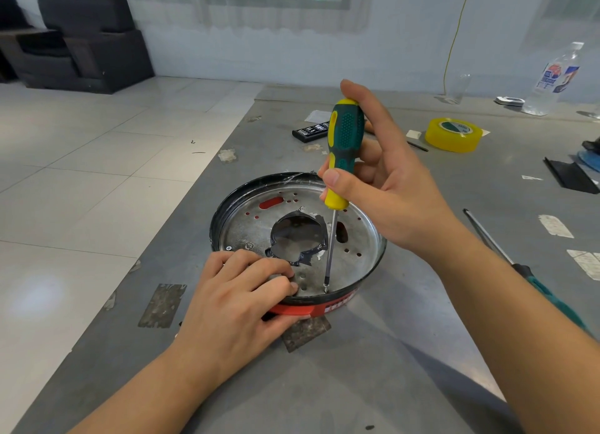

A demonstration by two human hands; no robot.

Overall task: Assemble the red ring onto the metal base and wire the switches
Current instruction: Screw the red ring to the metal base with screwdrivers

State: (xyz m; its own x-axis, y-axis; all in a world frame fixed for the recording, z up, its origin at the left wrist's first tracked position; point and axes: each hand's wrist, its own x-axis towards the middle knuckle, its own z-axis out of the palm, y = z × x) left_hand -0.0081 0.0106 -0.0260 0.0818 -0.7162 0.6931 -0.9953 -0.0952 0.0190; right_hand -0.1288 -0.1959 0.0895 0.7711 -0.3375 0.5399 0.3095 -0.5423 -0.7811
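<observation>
Red ring [300,308] shows only as a curved band at the lower centre of the frame, under the near edge of the metal base [354,248], which sits on it like a shallow round pan on the grey desk [373,368]. The base has a ragged round hole in its middle, several small holes, and red showing through two slots. A screw head [229,248] sits near its left edge.

The left hand [237,300] rests on the near left edge of the base, fingers curled over the rim onto the metal and thumb against the red ring below; its grip pinches the two together at the rim.

The right hand [380,187] holds a green and yellow screwdriver [342,148] almost upright above the base. Its grip is loose: thumb and fingertips close on the lower part of the handle, the other fingers lie spread behind it. The shaft slants down, and its tip meets the base near the front rim, just right of the left fingers.

At the upper right of the frame lie a yellow tape roll [453,135] and a clear bottle [555,79]. A second screwdriver [506,258] lies at the right, behind the right forearm. A dark bit case [311,131] lies behind the handle.
</observation>
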